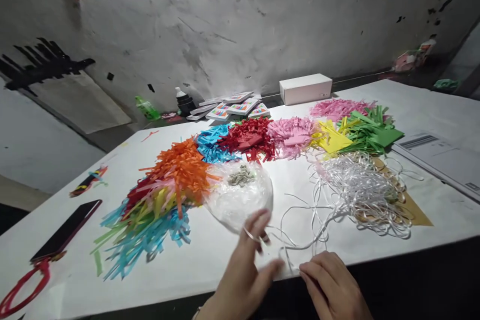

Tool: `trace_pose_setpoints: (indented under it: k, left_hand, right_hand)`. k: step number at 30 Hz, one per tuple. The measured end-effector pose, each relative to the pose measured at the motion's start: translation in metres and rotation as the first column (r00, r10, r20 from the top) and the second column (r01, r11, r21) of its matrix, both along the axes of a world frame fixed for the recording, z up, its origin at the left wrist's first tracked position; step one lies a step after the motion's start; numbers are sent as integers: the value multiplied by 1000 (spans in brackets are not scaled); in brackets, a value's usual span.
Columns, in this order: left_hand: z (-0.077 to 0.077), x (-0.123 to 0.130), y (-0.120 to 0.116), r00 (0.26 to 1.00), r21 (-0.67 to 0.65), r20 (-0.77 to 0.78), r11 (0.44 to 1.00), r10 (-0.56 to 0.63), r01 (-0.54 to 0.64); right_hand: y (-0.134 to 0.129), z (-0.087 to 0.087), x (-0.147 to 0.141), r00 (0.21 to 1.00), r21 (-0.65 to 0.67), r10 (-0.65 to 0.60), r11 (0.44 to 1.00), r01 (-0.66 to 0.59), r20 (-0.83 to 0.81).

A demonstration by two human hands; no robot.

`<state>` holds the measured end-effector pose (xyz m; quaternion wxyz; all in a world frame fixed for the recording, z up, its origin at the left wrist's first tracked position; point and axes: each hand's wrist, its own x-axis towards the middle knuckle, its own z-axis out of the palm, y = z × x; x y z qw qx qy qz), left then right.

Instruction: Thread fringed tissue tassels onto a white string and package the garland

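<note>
My left hand (pixel 247 265) is over the table's front edge, slightly blurred. Its thumb and fingers are spread, and a strand of white cord (pixel 300 246) runs across the fingers. Close by, my right hand (pixel 333 280) has thumb and forefinger pinched together at the cord, whose end is hard to make out. The strand leads back to a tangled heap of white cord (pixel 360 190) on the right, partly over a brown paper piece (pixel 418 212). Just beyond my left hand lies a clear plastic bag (pixel 240 202) with a small greyish bundle (pixel 241 175) on it.
Fringed paper bunches curve around the bag: orange (pixel 183 165), blue (pixel 212 142), red (pixel 249 137), pink (pixel 290 132), yellow (pixel 332 137) and green (pixel 375 130). A phone (pixel 67 230) with a red strap is on the left. Printed cards (pixel 240 106) and a white box (pixel 305 90) stand behind.
</note>
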<state>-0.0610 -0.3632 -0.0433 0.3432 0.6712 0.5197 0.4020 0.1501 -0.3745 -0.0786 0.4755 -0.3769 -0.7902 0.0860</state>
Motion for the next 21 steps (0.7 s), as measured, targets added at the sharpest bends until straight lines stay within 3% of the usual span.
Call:
trace_pose_setpoints:
  k: [2, 3, 6, 9, 11, 14, 16, 17, 19, 21]
  left_hand:
    - [-6, 8, -10, 964, -98, 64, 960, -256, 262]
    - [-9, 12, -14, 945, -123, 85, 938, -316, 324]
    - [-8, 18, -16, 952, -120, 13, 944, -307, 307]
    - [7, 12, -8, 931, -92, -47, 929, -363, 358]
    - [18, 0, -1, 944, -119, -73, 942, -323, 314]
    - [32, -25, 6, 970, -115, -244, 993, 6, -35]
    - [37, -33, 5, 929, -16, -296, 972, 220, -235]
    - [37, -32, 3, 927, 20, -257, 960, 273, -278]
    - [37, -17, -2, 978, -15, -61, 979, 201, -202]
    - [33, 8, -5, 978, -129, 207, 991, 6, 21]
  right_hand:
    - [-2, 8, -2, 999, 27, 46, 999, -46, -19]
    - [-2, 13, -2, 997, 47, 77, 996, -75, -25]
    - [1, 26, -3, 990, 92, 107, 991, -99, -93]
    - [8, 35, -3, 975, 93, 101, 992, -84, -197]
    - [13, 37, -2, 967, 97, 120, 990, -100, -224]
    - [18, 37, 4, 977, 75, 74, 995, -60, -198]
    - [20, 39, 6, 989, 76, 2, 997, 10, -148]
    - [20, 42, 6, 993, 95, -13, 995, 25, -118]
    - [21, 47, 2, 998, 173, 3, 985, 8, -65]
    - [23, 54, -6, 996, 253, 75, 966, -62, -40]
